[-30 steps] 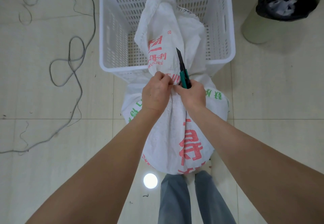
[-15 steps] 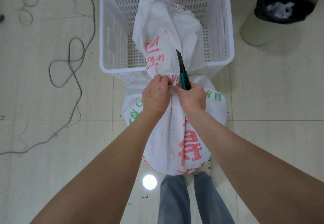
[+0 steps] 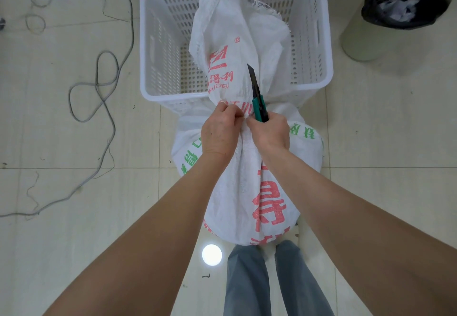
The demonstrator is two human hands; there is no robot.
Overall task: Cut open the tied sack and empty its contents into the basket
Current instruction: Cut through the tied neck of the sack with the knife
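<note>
So the white woven sack [image 3: 247, 179] sits on the floor right up against the near side of the white basket [image 3: 148, 43], with its loose top flopped over the rim into it. The left hand [image 3: 220, 132] is pinching the bunched neck just short of that rim. The right hand [image 3: 270, 133], touching the left, is wrapped round a green utility knife [image 3: 258, 100], its blade out and pointing over the basket.

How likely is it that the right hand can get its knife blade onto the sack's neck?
Probably yes: the right hand grips the knife against the sack's neck, nothing between. Its blade points away, and the left hand pinches close by.
</note>
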